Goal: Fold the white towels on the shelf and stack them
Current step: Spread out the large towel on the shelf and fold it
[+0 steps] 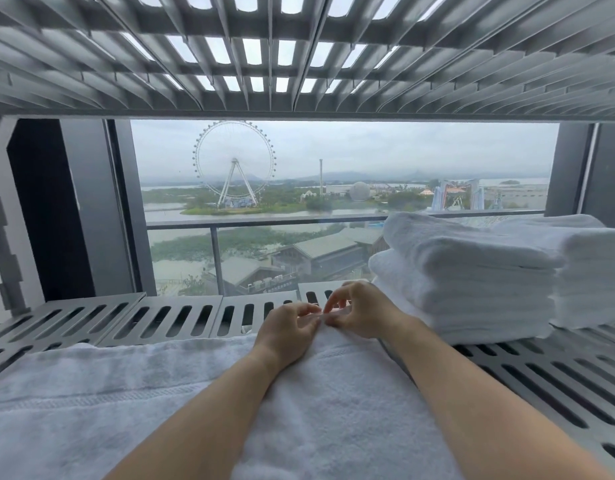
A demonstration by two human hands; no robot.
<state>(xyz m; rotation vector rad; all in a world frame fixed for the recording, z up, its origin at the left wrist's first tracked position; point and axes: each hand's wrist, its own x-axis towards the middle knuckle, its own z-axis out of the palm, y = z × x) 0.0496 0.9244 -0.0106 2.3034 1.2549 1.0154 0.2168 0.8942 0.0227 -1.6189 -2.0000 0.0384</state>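
Currently, a white towel (181,403) is spread flat over the near part of a slotted grey shelf (167,318), and both bare forearms are laid across it. The left hand (288,332) and the right hand (359,311) are brought together at the towel's far edge, fingertips almost touching each other. On each hand the thumb and forefinger are pinched nearly closed on a small bit of the towel's edge, while the other fingers are curled loosely above it. Just how much cloth is caught between the fingertips cannot be told.

Right of the grip, a stack of folded towels (469,282) is seen resting on the same shelf, its near corner close beside the right wrist. A second folded stack (592,275) is set against it farther to the right. Beyond the grip, bare shelf slots are seen, then a window (334,188) with a Ferris wheel (234,164) outside. Above the hands, the ribbed underside of an upper shelf (299,50) is visible.
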